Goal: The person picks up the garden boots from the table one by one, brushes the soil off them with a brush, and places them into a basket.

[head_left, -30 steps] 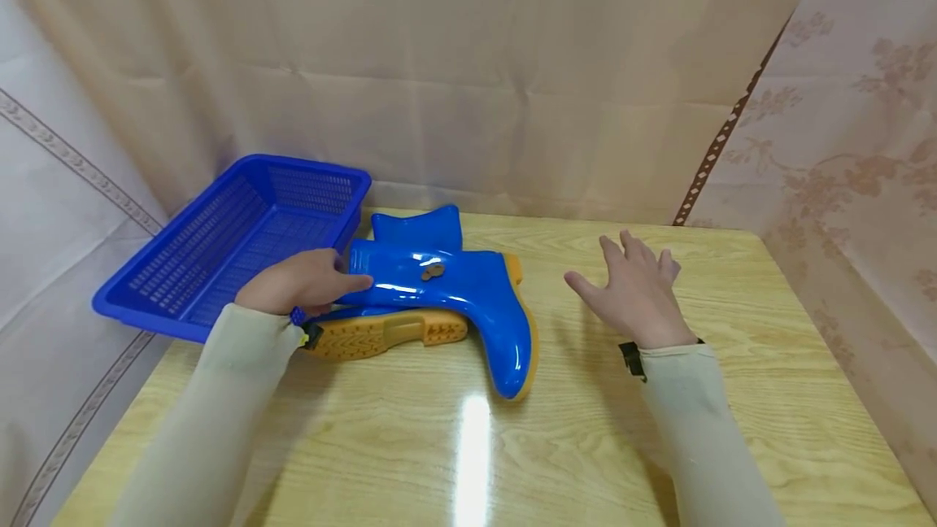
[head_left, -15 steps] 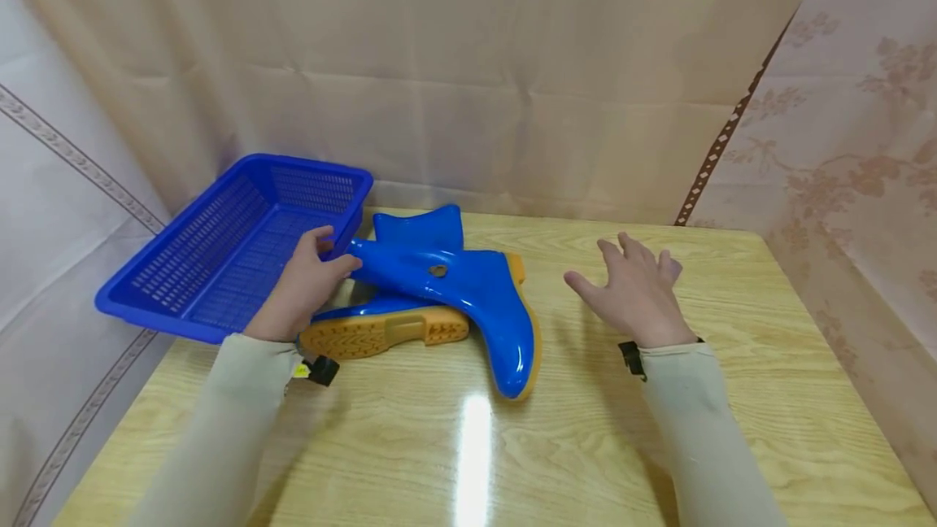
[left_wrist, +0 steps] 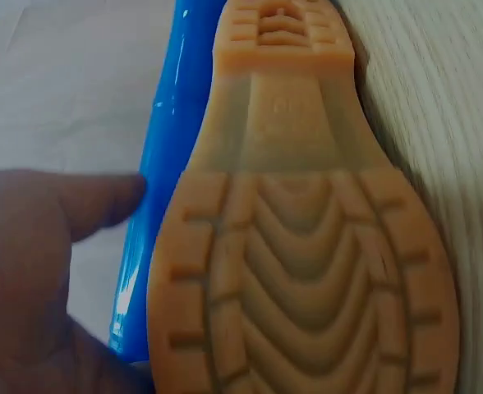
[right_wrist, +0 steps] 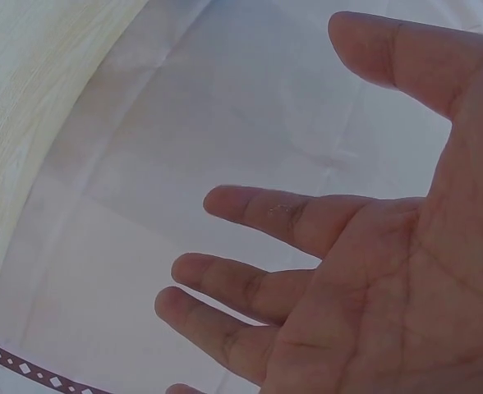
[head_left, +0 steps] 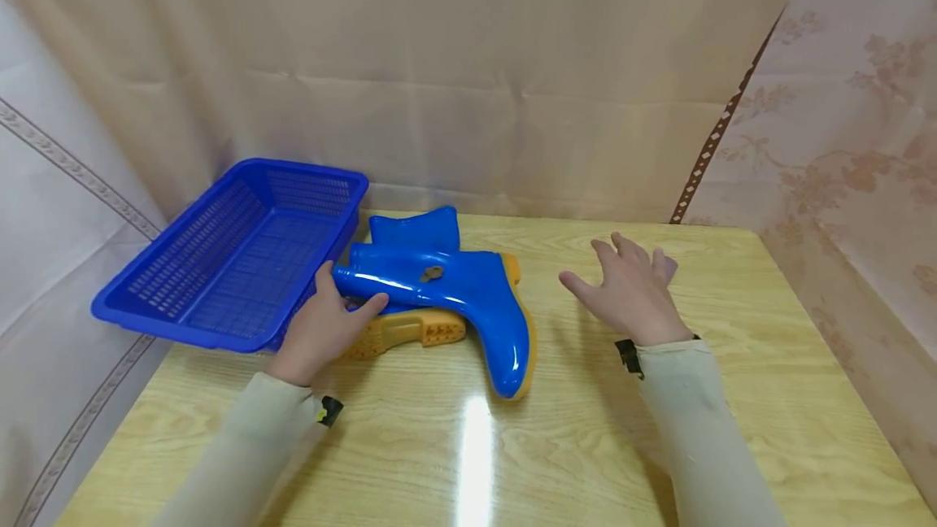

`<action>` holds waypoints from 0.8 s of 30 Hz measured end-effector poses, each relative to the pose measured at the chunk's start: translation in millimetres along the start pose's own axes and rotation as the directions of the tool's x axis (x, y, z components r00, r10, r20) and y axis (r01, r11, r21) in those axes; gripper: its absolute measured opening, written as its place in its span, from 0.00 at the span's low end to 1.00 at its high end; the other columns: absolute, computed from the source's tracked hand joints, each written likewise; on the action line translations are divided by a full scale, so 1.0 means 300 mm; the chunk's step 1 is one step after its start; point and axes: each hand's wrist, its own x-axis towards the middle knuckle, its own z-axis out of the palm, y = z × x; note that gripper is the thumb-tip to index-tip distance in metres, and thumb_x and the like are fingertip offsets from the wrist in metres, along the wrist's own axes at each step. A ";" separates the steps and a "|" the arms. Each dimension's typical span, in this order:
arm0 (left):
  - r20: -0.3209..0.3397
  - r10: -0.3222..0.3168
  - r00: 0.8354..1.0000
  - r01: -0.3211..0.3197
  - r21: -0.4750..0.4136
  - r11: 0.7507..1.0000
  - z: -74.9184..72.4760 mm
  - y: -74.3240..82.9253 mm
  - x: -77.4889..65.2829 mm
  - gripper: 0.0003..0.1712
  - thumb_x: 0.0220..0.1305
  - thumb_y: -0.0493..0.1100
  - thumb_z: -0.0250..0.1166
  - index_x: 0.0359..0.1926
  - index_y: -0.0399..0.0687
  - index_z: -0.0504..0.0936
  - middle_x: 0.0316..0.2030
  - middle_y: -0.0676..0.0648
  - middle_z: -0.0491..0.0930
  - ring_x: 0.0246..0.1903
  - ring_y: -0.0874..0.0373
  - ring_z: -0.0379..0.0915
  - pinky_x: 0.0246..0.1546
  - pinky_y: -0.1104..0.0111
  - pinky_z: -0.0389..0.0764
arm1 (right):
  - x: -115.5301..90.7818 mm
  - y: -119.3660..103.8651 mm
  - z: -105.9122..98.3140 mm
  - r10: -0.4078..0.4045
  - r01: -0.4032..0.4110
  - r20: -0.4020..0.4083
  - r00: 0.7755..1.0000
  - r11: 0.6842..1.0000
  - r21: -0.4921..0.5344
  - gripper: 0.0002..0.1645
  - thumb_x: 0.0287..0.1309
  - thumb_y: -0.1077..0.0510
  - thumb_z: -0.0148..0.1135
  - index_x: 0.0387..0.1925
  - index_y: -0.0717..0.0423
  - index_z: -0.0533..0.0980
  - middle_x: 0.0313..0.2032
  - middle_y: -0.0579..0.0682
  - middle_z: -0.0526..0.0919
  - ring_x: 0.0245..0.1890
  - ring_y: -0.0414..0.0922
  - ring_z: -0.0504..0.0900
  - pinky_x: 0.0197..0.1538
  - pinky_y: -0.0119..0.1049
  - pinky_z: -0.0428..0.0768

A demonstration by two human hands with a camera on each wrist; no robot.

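Two blue rubber boots with yellow soles lie crossed on the table. The upper boot (head_left: 486,307) is on its side, toe toward me, with a brown mark on its shaft. Beneath it lies the other boot, its yellow sole (left_wrist: 307,222) facing the left wrist camera and its blue shaft (head_left: 417,230) showing behind. My left hand (head_left: 322,332) grips the upper boot's shaft near the opening, thumb along the near side; most of its fingers are hidden. The shaft looks creased there. My right hand (head_left: 629,291) hovers over the table to the right, fingers spread, holding nothing.
A blue plastic basket (head_left: 212,341) with slotted sides stands at the left, close beside the boots. The wooden table (head_left: 586,446) meets a beige curtain (head_left: 468,88) at the back. Patterned cloth hangs on the right.
My left hand let its earlier hold on the shaft slip, drew back toward the basket, then came forward and lower onto the shaft's near side. My right hand stays nearly still.
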 end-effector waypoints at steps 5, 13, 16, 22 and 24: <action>0.027 -0.005 1.000 0.007 -0.094 0.996 -0.002 0.018 0.010 0.69 0.65 0.81 0.50 0.80 0.40 0.27 0.78 0.25 0.44 0.76 0.30 0.49 0.70 0.36 0.60 | 0.003 -0.002 0.000 0.001 -0.001 0.006 1.000 1.000 -0.006 0.51 0.70 0.29 0.53 0.75 0.64 0.63 0.76 0.72 0.55 0.76 0.69 0.51 0.71 0.75 0.36; 0.016 -0.037 0.999 0.038 -0.690 0.723 0.002 0.080 0.026 0.61 0.75 0.60 0.60 0.79 0.55 0.18 0.80 0.32 0.41 0.77 0.43 0.51 0.78 0.53 0.53 | 0.003 0.013 -0.007 0.005 -0.005 0.018 1.000 1.000 0.008 0.50 0.71 0.31 0.53 0.76 0.65 0.61 0.76 0.73 0.55 0.77 0.69 0.50 0.72 0.75 0.35; 0.050 -0.026 0.998 0.056 -0.894 0.444 0.007 0.103 0.036 0.56 0.79 0.49 0.58 0.80 0.57 0.19 0.81 0.40 0.39 0.78 0.49 0.50 0.78 0.59 0.53 | 0.003 0.017 -0.010 0.007 -0.007 0.025 1.000 1.000 0.009 0.51 0.71 0.30 0.52 0.76 0.65 0.61 0.76 0.72 0.55 0.77 0.69 0.50 0.72 0.75 0.34; 0.170 -0.012 0.985 0.165 -0.936 0.310 0.055 0.146 0.051 0.48 0.79 0.38 0.55 0.82 0.53 0.31 0.80 0.47 0.41 0.78 0.57 0.46 0.77 0.65 0.54 | -0.002 0.019 -0.014 0.009 -0.010 0.030 1.000 1.000 0.008 0.52 0.70 0.28 0.51 0.77 0.63 0.61 0.76 0.72 0.56 0.77 0.68 0.51 0.71 0.74 0.36; 0.197 0.002 0.980 0.178 -0.891 0.418 0.071 0.159 0.062 0.50 0.78 0.40 0.56 0.82 0.53 0.29 0.81 0.46 0.38 0.79 0.55 0.41 0.79 0.62 0.48 | -0.003 0.018 -0.015 0.007 -0.007 0.031 0.999 1.000 0.008 0.52 0.70 0.27 0.51 0.77 0.63 0.61 0.76 0.71 0.56 0.77 0.68 0.51 0.71 0.74 0.36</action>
